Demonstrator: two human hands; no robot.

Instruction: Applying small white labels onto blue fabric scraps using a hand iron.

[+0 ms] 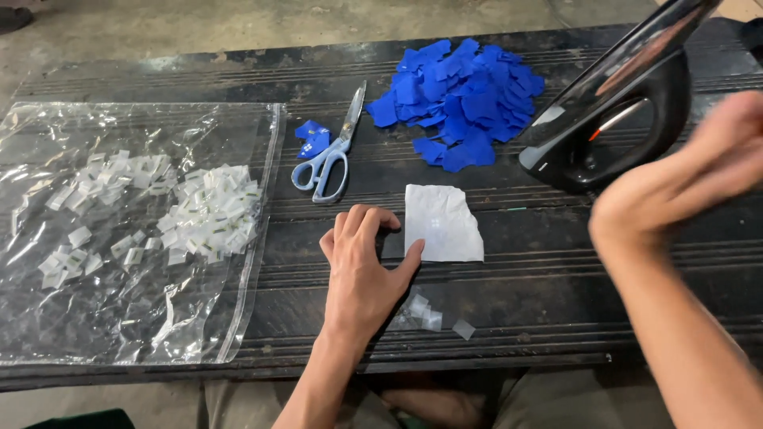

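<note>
My left hand (362, 262) lies flat on the black table (556, 294), its thumb and fingertips touching the left edge of a white paper sheet (445, 224). My right hand (699, 171) is blurred in the air at the right, fingers loose and holding nothing, close to the handle of a black flat iron (628, 103) that stands tilted on its heel. A heap of blue fabric pieces (461, 99) lies behind the paper. A few small clear pieces (429, 316) lie by my left wrist.
Scissors with pale blue handles (330, 155) lie left of the blue heap, next to two stray blue pieces (312, 139). A clear plastic sheet (119, 318) at the left carries piles of small white tags (211, 214). The table's front edge is near my body.
</note>
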